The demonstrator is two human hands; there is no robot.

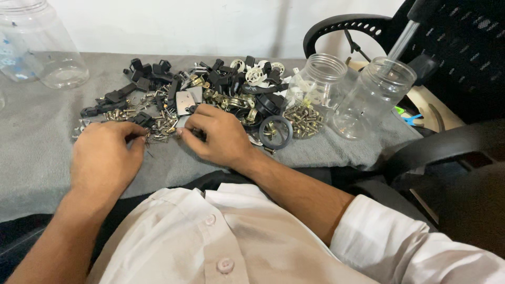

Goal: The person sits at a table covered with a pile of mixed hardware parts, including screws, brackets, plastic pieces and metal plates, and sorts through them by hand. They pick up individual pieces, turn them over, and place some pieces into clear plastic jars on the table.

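Observation:
A heap of small hardware point(210, 94) lies on a grey cloth point(37, 137): black plastic pieces, screws, brass fittings, white toothed wheels and a black ring point(275, 131). My left hand point(105, 158) rests at the heap's near edge, fingertips pinched over a few screws point(158, 134). My right hand point(218, 134) lies just right of it, fingers curled down among small parts. What either hand pinches is hidden by the fingers.
Two clear plastic jars lie tipped at the right, one point(315, 87) spilling screws, the other point(373, 97) beside it. A large clear jar point(42, 44) stands at the back left. Black chair arms point(447, 147) and a mesh seat back are on the right.

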